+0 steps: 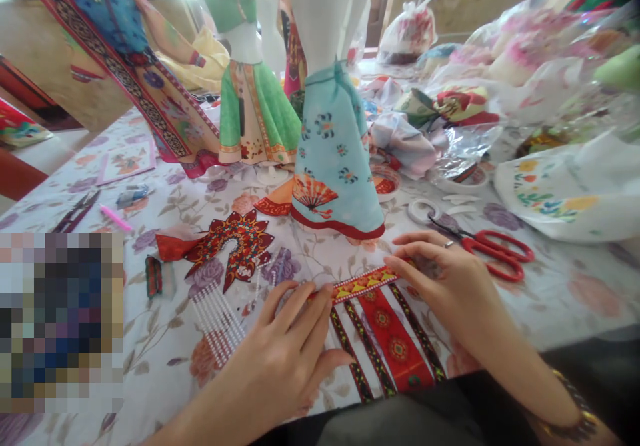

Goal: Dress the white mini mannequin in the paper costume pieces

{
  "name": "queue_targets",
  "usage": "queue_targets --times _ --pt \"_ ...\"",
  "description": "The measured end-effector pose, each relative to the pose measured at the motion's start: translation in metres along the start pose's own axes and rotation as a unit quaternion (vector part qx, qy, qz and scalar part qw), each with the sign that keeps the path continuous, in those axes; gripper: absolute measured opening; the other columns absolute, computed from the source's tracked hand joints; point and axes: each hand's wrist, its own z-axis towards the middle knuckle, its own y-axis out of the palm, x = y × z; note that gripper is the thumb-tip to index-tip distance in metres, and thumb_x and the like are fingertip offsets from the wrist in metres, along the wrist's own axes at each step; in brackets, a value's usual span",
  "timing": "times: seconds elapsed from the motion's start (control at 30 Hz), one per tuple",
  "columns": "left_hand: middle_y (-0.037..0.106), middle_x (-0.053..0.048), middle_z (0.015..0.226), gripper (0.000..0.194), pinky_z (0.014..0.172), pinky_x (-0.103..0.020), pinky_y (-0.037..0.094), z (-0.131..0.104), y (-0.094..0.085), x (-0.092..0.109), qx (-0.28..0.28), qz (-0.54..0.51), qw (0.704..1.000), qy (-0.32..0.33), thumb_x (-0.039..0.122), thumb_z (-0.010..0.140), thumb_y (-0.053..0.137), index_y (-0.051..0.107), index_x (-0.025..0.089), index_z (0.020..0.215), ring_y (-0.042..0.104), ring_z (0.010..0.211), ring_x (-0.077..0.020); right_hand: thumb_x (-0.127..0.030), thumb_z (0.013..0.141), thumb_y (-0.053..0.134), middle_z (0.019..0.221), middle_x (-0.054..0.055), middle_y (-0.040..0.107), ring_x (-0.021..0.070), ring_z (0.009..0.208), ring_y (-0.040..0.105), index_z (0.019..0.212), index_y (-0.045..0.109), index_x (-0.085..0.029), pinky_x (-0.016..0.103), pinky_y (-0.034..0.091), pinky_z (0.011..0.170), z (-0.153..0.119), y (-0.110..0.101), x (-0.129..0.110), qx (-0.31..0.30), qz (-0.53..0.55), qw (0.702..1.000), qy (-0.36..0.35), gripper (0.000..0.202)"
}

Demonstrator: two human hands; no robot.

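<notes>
A red and yellow patterned waistband (363, 286), edged with small white beads, lies across the table in front of me. From its lower side run narrow black patterned strips (369, 339) and one wide red strip (395, 346). My left hand (295, 339) rests its outstretched fingers on the band's left end, the thumb held apart. At the right end, my right hand (445, 269) has its fingers closed around the band; the exact grip is partly hidden. Left of my left hand are a sheet of white bead strips (217, 323) and a dark red pointed collar (233, 243).
A mannequin in a light blue skirt (335, 153) stands just beyond my hands, beside others in a green skirt (263, 113) and a long robe (145, 79). Red-handled scissors (500, 253) lie on the right. Fabrics, plastic bags and a white embroidered cloth (565, 193) crowd the far right.
</notes>
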Motion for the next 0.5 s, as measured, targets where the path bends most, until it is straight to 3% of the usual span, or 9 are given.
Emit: queue_targets --times 0.5 --pt "0.067 -0.012 0.113 0.043 0.096 -0.043 0.042 0.0005 -0.0010 -0.0031 -0.029 -0.034 0.999 0.000 0.041 0.094 0.041 0.065 0.008 0.105 0.057 0.105 -0.0248 -0.040 0.082 0.059 0.098 0.006 0.066 0.0219 0.080 0.064 0.075 0.068 -0.023 0.036 0.048 0.072 -0.0007 -0.0008 0.0020 -0.001 -0.046 0.998 -0.033 0.021"
